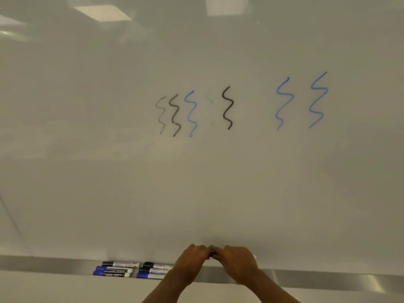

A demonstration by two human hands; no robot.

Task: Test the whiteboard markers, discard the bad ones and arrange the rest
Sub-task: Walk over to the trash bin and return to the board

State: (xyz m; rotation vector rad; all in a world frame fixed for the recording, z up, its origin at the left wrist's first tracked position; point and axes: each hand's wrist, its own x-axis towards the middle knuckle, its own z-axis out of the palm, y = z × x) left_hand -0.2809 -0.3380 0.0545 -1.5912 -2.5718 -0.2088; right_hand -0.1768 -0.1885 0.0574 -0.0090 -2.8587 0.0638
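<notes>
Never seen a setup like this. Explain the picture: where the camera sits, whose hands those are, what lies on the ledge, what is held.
No machine here. One camera, worn on a person's head, looks forward and down at a whiteboard. The left hand and right hand are that person's own. They meet on a small dark thing, probably a marker, mostly hidden by fingers. On the metal ledge lie six capped markers, black and blue. The squiggles above are black and blue.

Left grip [192, 262], right grip [237, 264] and forearms [167, 288] are bare.
</notes>
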